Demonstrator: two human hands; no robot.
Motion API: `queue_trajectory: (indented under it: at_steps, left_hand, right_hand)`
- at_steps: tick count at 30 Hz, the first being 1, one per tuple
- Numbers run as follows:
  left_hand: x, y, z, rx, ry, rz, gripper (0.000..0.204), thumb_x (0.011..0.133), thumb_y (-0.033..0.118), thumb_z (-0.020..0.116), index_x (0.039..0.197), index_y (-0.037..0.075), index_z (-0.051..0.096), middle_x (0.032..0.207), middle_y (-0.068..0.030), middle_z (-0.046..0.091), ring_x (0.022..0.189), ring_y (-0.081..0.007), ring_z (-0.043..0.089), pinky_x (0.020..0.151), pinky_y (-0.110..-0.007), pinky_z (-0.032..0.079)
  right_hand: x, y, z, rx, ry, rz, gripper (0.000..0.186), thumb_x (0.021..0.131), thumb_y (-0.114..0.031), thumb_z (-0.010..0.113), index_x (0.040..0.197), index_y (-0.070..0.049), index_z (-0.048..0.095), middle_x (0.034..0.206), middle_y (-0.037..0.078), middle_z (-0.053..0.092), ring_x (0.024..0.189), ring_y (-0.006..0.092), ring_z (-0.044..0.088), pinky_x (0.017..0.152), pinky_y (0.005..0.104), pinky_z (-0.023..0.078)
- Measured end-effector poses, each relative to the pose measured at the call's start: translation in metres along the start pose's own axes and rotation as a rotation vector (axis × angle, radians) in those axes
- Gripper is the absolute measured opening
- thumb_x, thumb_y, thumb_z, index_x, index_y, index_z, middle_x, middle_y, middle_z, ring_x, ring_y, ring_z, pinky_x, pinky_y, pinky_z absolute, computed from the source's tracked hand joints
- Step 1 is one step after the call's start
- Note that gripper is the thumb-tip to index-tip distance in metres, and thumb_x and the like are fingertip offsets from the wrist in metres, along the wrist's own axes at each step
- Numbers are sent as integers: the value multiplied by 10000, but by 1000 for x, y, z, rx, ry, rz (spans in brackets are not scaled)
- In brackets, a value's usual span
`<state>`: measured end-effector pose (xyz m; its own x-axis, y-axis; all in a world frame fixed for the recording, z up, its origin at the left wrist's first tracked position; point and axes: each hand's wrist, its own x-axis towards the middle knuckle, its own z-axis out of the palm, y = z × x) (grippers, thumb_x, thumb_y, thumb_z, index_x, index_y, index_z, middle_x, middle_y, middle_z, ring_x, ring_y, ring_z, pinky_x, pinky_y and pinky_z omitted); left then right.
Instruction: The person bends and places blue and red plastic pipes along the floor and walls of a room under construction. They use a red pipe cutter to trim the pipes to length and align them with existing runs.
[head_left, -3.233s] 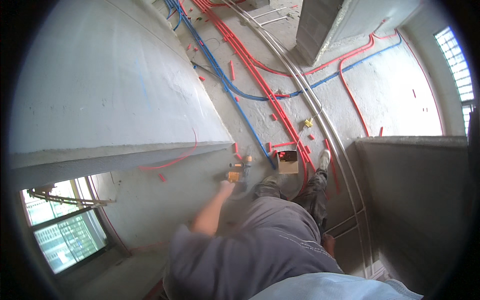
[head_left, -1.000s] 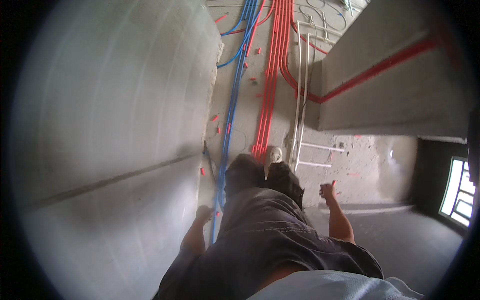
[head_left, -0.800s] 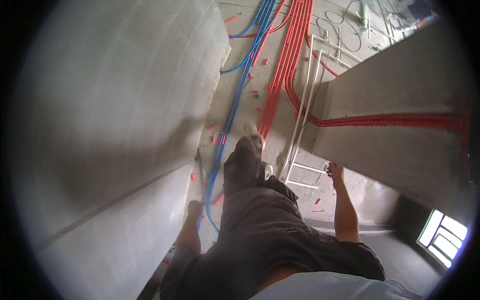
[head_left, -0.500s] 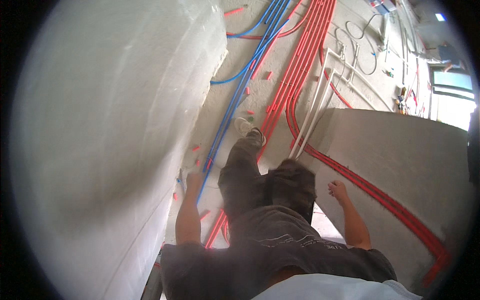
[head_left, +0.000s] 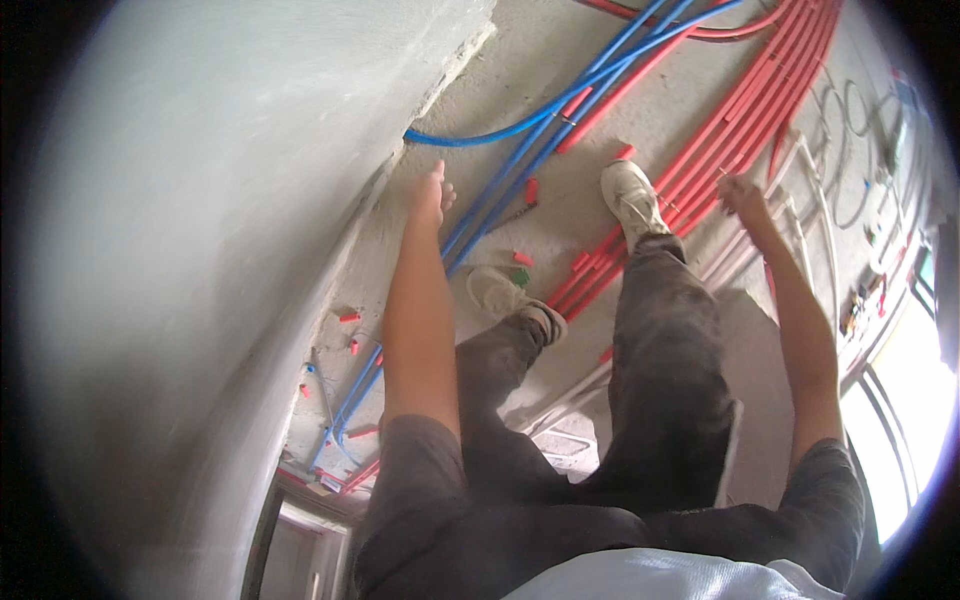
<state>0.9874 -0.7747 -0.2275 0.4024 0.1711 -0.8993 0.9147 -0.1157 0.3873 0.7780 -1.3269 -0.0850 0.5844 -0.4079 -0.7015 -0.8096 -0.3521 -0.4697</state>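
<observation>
My left hand (head_left: 430, 195) reaches out beside the plastered wall, over the floor near the blue pipes (head_left: 492, 207). One digit points forward and the others bend loosely, with nothing visible in them. Out to the right, my right hand (head_left: 740, 196) hangs above the edge of a bundle of red pipes (head_left: 738, 100). Its fingers are half bent and slightly blurred, and I make out no object in them. Neither hand appears to touch a pipe. Below them are my light shoes, the right shoe (head_left: 632, 196) beside the red bundle and the left shoe (head_left: 497, 292) farther back.
A bare plaster wall (head_left: 210, 200) fills the left side. Short red pipe offcuts (head_left: 531, 192) lie scattered on the concrete floor. White pipes (head_left: 822, 215) stand at the right, with looped grey tubing (head_left: 853, 110) beyond. A bright window (head_left: 905, 400) is at far right.
Both hands have swung forward and up from beside my body. My right leg has stepped ahead, bringing its shoe into view. The view has turned, and the grey partition on the right has mostly gone.
</observation>
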Motion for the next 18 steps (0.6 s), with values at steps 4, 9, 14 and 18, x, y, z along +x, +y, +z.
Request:
queue_trajectory:
  at_steps: [4,9,14,18]
  left_hand:
    - [42,11,25,-34,152,30,450,969,415,736,942,-24,641,725,-101,650,547,-216,631,454,-323,478]
    - [76,14,45,-85,348,81,422,918,372,806,851,-4,626,691,-104,642,505,-212,614,435,-327,493]
    - [83,16,56,-12,363,112,349,929,258,781,941,-73,670,753,-129,670,568,-202,635,501,-351,555]
    - [87,14,52,161,481,114,349,929,256,771,932,-86,700,761,-160,698,611,-223,686,514,-361,559]
  right_hand:
    - [132,-54,18,58,-11,-121,361,1013,-347,650,1147,-12,674,855,37,676,720,114,627,644,295,507]
    - [265,-61,43,256,11,-82,531,1006,-482,652,1247,-9,620,944,91,706,691,136,662,607,283,498]
    - [334,-68,43,466,142,-51,691,954,-674,628,1175,-20,615,859,100,717,614,161,683,512,273,475]
    - [369,-99,40,362,159,-107,546,974,-592,648,920,-50,685,719,79,691,555,147,645,475,280,450]
